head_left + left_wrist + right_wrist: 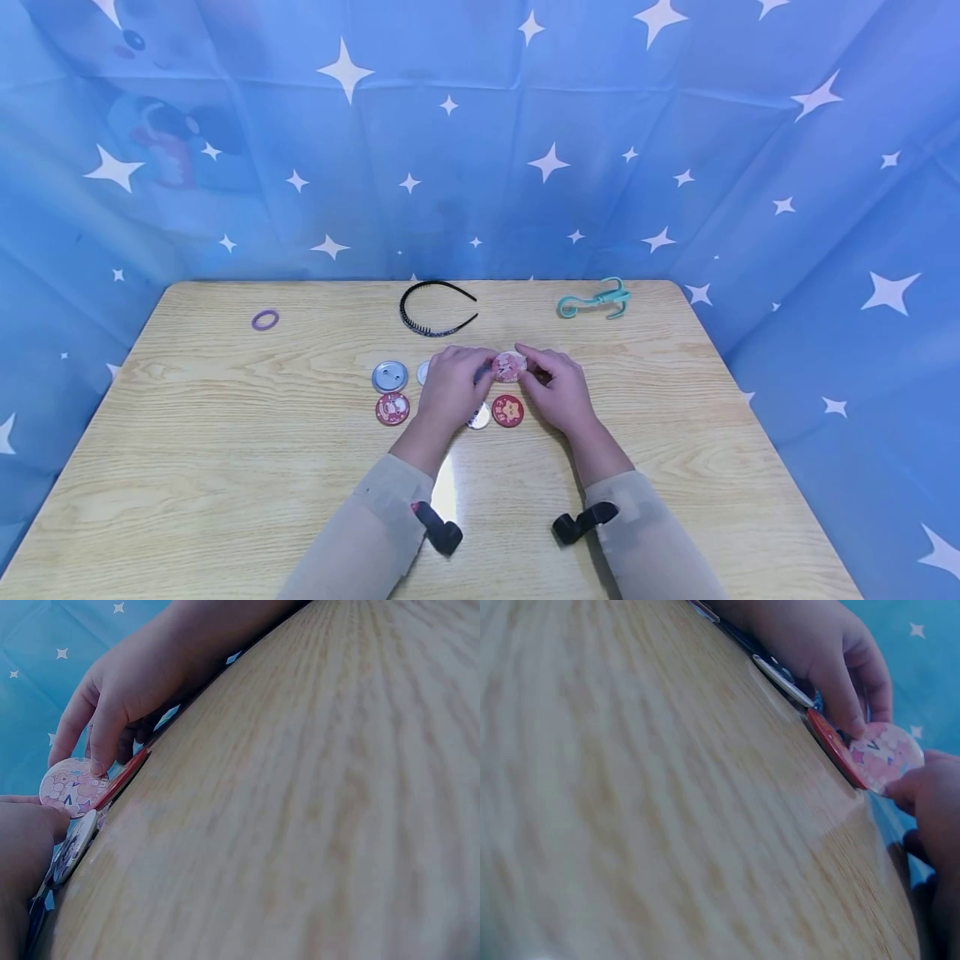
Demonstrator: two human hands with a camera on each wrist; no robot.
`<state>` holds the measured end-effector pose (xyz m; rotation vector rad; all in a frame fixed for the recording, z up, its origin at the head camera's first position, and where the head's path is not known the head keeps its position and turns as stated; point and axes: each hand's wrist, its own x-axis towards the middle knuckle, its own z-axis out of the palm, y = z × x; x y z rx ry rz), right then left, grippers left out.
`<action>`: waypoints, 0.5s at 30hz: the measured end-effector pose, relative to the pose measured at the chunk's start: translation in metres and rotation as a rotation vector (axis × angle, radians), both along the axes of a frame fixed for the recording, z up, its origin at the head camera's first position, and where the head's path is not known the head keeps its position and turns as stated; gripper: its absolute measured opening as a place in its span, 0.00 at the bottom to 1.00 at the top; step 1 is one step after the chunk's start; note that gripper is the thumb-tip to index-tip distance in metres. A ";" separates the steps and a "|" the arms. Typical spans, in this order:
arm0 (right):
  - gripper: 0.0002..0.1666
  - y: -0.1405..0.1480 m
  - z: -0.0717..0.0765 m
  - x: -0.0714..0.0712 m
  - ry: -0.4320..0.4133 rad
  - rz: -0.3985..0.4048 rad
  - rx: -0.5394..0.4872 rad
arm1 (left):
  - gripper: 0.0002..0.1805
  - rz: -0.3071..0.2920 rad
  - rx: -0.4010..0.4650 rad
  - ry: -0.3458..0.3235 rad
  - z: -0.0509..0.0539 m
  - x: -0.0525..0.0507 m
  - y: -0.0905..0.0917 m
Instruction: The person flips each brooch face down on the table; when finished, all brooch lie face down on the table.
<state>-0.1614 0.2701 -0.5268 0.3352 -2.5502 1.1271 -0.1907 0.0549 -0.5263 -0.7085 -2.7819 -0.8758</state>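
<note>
Between both hands a round pink pin badge (509, 367) is held tilted up, its printed face showing. My left hand (455, 379) pinches its left edge with thumb and fingers. At the opposite edge, my right hand (557, 387) grips it the same way. A red badge with a yellow star (507, 411) lies just in front of it on the table. Beside that, a whitish badge (480, 416) is partly covered by the left hand. Another pale badge (423, 372) shows only a sliver behind that hand. In the right wrist view the pink badge (887, 757) appears close above the red one.
Left of the hands lie a silver badge (390, 377), back side up, and a red printed badge (392, 408). Farther back are a black toothed headband (423, 332), a purple ring (265, 320) and a teal hook-shaped item (596, 300). A blue starry curtain hangs behind the wooden table (225, 467).
</note>
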 end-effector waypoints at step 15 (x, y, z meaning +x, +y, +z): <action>0.23 0.000 -0.001 0.000 0.045 0.016 -0.031 | 0.13 -0.007 0.027 0.033 0.001 0.000 0.000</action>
